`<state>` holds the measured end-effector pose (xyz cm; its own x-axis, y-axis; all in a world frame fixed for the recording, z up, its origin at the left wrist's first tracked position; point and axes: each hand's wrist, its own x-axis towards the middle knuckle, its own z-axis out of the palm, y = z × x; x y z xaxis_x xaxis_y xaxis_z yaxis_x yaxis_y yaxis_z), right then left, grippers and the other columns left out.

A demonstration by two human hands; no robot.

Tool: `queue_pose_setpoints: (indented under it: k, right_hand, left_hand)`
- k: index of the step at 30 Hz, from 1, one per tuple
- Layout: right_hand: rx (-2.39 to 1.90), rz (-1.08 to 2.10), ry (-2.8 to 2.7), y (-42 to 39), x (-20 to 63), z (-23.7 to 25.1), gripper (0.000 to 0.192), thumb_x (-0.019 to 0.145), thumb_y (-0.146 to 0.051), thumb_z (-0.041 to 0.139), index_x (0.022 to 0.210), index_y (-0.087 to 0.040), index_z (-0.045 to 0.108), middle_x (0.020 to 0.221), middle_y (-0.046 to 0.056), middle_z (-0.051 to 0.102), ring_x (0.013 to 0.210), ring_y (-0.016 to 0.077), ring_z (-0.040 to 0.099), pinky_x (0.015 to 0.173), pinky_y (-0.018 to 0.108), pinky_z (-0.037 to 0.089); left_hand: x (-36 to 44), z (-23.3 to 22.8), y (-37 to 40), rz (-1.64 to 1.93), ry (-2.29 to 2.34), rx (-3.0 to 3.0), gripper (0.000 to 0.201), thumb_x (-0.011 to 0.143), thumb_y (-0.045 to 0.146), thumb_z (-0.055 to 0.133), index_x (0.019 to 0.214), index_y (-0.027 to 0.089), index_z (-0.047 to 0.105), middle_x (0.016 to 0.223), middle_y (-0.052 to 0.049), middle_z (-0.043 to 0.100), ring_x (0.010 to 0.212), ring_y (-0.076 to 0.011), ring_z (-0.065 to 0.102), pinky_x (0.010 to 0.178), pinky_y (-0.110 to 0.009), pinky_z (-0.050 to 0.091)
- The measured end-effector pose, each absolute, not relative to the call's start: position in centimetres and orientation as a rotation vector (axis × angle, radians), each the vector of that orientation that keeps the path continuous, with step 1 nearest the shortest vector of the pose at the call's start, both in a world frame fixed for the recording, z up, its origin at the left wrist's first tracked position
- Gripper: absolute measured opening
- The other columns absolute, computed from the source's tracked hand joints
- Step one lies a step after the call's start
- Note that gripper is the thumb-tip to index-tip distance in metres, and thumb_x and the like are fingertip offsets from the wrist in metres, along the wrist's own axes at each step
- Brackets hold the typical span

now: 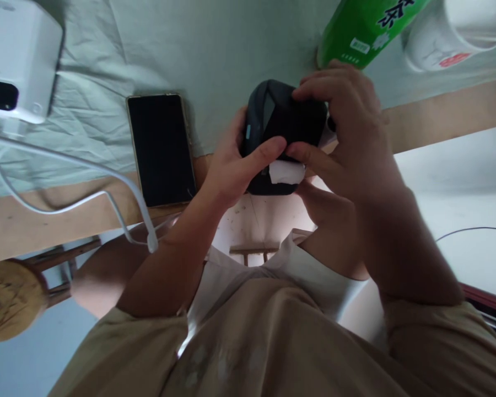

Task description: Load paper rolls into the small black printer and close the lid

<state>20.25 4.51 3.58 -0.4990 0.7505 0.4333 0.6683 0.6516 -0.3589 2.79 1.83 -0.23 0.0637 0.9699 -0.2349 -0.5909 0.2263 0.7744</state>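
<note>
Here, gripped in two bare hands — by the left hand (pixel 233 165) on one side, by the right hand (pixel 351 121) across the other — one rounded black device (pixel 283 118), at the edge of one cloth-covered pale-green table (pixel 219 44), with one small white paper-like piece (pixel 287 172) at its near side. Around it: one dark-screened rectangular phone (pixel 161 149), one white boxy unit (pixel 28 60), one green printed container (pixel 364 33), one white cup (pixel 432 41).

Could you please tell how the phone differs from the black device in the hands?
The phone lies on the table; the device is held between the left hand and right hand. The phone is thin and flat, the device thick and rounded. Both look mostly black.
</note>
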Motion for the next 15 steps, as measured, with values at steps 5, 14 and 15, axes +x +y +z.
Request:
queue_pose_setpoints:
  k: [5, 14, 15]
  right_hand:
    - [-1.177, 0.168, -2.285, 4.1, 20.8, 3.2, 0.046, 0.092, -0.05, 0.061, 0.131, -0.026, 0.059, 0.129, 0.011, 0.06, 0.125, 0.0271, 0.058, 0.104, 0.047, 0.052]
    - [-0.949, 0.092, -2.279, 4.1, 21.5, 2.9, 0.053, 0.087, -0.049, 0.065, 0.132, -0.021, 0.062, 0.125, 0.014, 0.059, 0.12, 0.0247, 0.061, 0.098, 0.041, 0.055]
    - [-0.949, 0.05, -2.257, 4.1, 21.3, 3.1, 0.051, 0.087, -0.05, 0.066, 0.13, -0.022, 0.064, 0.122, 0.014, 0.06, 0.118, 0.0245, 0.062, 0.095, 0.039, 0.056]
  left_hand:
    - [2.9, -1.4, 2.2, 1.348, 0.712, 0.62, 0.022, 0.097, 0.04, 0.06, 0.101, 0.021, 0.069, 0.092, 0.0, 0.067, 0.088, -0.0145, 0.062, 0.08, -0.027, 0.052]
    - [2.6, -1.9, 2.8, 1.425, 0.747, 0.575, 0.021, 0.098, 0.029, 0.059, 0.084, 0.022, 0.073, 0.078, 0.0, 0.065, 0.079, -0.0146, 0.059, 0.076, -0.026, 0.05]
    - [2.6, -1.8, 2.9, 1.416, 0.759, 0.548, 0.02, 0.097, 0.029, 0.06, 0.084, 0.022, 0.073, 0.08, 0.0, 0.066, 0.083, -0.0153, 0.06, 0.08, -0.027, 0.05]
